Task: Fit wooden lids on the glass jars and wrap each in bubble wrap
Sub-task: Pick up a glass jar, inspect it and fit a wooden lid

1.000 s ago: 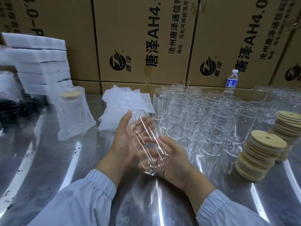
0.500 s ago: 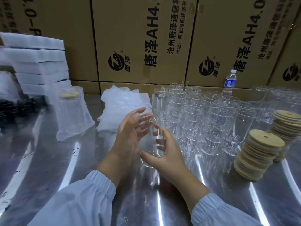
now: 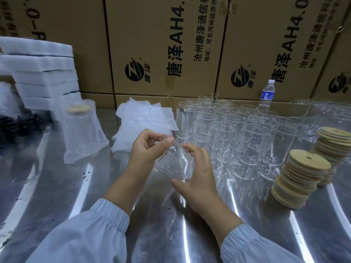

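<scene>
I see the left hand (image 3: 148, 149) pinching the top edge of one clear glass jar (image 3: 171, 164) between thumb and forefinger, other fingers curled. The right hand (image 3: 199, 175) cups the jar's right side, fingers spread, thumb under the base. The jar is off the shiny metal desk (image 3: 57, 186), held centre frame just in front of the block of empty clear glass jars (image 3: 228, 133). It's empty, no lid. The long axis is steep and tilted, base low toward me, mouth up by the left fingertips. The glass is blurry, so I can't call the exact tilt.

The block jars stand upright, mouths up, nothing in them. On the left, one jar in a bubble-wrap sleeve (image 3: 83, 133) stands upright with a round wooden lid (image 3: 77, 109) on top. A loose white bubble wrap pile (image 3: 144, 118) sits between it and the block. On the right are leaning stacks of round wooden lids (image 3: 302, 179). At the rear are a plastic water bottle (image 3: 266, 93) and closed brown cardboard boxes (image 3: 161, 44).
</scene>
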